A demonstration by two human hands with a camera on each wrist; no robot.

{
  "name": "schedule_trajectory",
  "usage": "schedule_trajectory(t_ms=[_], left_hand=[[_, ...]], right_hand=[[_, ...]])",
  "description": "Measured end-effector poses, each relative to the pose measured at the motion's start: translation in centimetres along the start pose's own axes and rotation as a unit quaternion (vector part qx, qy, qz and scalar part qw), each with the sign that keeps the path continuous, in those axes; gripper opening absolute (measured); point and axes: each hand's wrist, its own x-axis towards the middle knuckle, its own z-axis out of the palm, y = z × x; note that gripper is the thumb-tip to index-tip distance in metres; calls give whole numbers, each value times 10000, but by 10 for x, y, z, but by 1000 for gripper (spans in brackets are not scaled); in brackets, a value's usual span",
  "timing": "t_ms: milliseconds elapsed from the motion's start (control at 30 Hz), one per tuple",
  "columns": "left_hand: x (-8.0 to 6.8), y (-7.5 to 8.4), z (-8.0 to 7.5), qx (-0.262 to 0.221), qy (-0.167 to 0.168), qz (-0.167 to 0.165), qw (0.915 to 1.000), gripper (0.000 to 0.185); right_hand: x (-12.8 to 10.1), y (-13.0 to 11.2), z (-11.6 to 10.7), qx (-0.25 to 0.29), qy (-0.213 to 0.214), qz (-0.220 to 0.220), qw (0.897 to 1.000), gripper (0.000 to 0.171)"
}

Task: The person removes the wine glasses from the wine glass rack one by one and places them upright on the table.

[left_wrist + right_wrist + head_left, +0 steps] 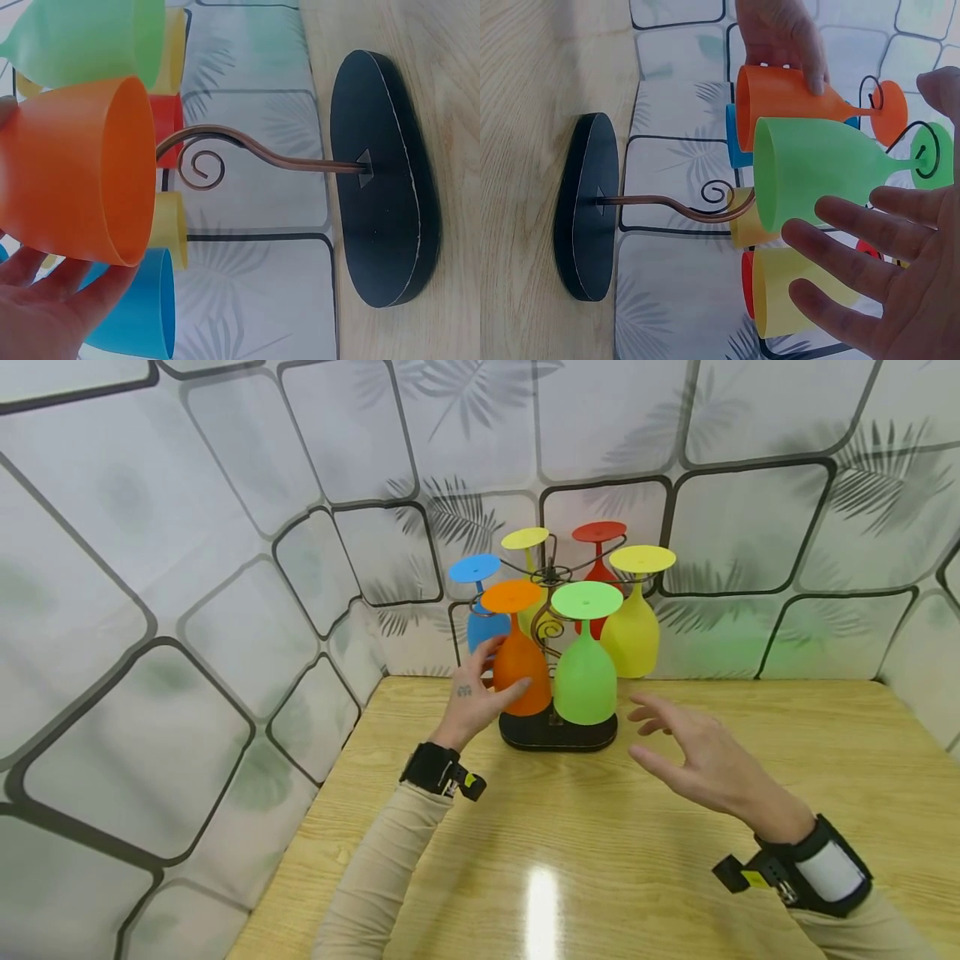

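One orange goblet (522,660) hangs upside down at the near left of the rack (558,739), its bowl gripped by the left hand (477,697) with thumb in front and fingers round the left side. Handling this goblet at its holder seems the step in hand, and the next move likely calls for steadiness beside the green goblet (585,685); farther right, the right hand (697,756) holds nothing, fingers spread.

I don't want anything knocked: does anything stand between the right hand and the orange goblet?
Yes: the green goblet hangs upside down on the rack between the right hand and the orange goblet, which the left hand holds.
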Motion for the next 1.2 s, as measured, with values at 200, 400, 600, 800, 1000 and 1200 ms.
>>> schedule_trajectory(t_ms=[200,400,600,800,1000,1200], left_hand=[[-5,2,0,-4,-58,46,10000,69],[-11,1,-3,-125,-70,88,9999,69],[-18,-1,-6,-157,-89,149,9997,69],[-25,-1,-10,-225,-83,141,9996,69],[-30,1,-14,-222,-130,202,9995,69],[-36,6,-12,-123,-249,336,9990,70]], right_hand=[[-1,-4,0,16,-88,103,9999,59],[-3,-5,1,18,-161,168,9997,59],[-2,-6,3,22,-150,18,9999,61],[0,-7,4,64,-214,-94,9997,61],[4,-8,2,48,-267,-120,9996,61],[7,-8,1,76,-303,-207,9993,62]])
